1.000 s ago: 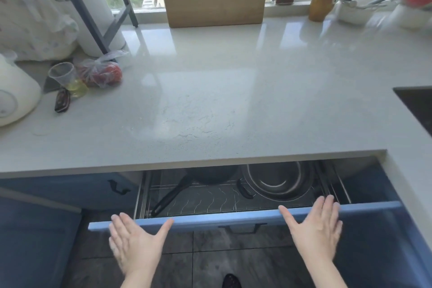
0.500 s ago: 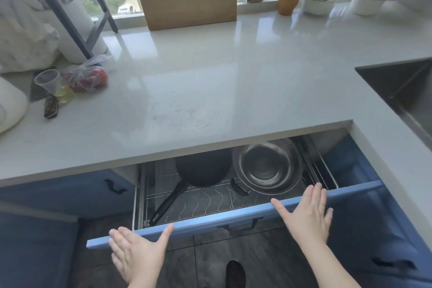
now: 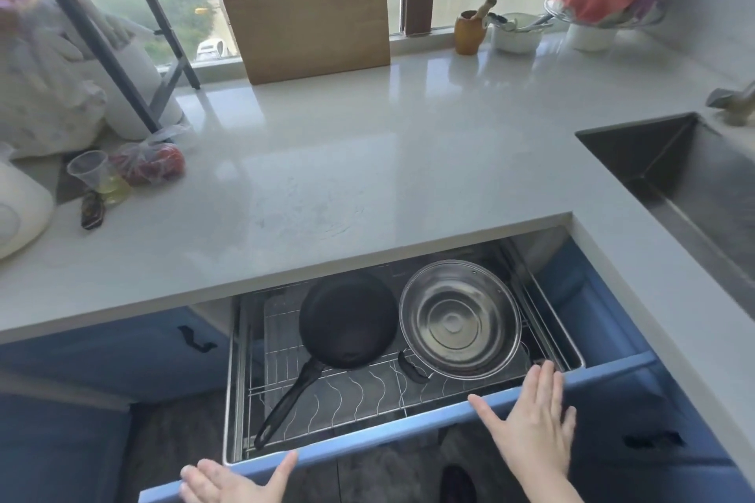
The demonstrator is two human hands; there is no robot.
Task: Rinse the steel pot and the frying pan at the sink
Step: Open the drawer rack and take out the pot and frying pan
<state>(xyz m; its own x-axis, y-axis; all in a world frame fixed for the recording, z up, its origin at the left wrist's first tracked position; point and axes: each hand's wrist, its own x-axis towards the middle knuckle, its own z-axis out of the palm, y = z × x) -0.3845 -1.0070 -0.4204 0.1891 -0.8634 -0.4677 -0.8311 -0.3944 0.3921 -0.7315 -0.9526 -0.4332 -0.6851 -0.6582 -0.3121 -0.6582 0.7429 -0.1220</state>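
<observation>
Both your left hand (image 3: 235,480) and right hand (image 3: 531,419) sit fingers-straight on the drawer front (image 3: 408,431), gripping nothing; careless lifting could snag the frying pan (image 3: 347,319) handle against the steel pot (image 3: 459,319).

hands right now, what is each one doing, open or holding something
Left hand: open, fingers straight, at the blue drawer front, holding nothing.
Right hand: open, fingers spread over the drawer front, holding nothing.

The blue drawer front (image 3: 408,427) has slid farther out toward 6 o'clock. Now the whole round black frying pan (image 3: 347,319) and the shiny round steel pot (image 3: 459,319) show. Both flat hands, left hand (image 3: 237,482) and right hand (image 3: 531,421), have moved back with it.
</observation>
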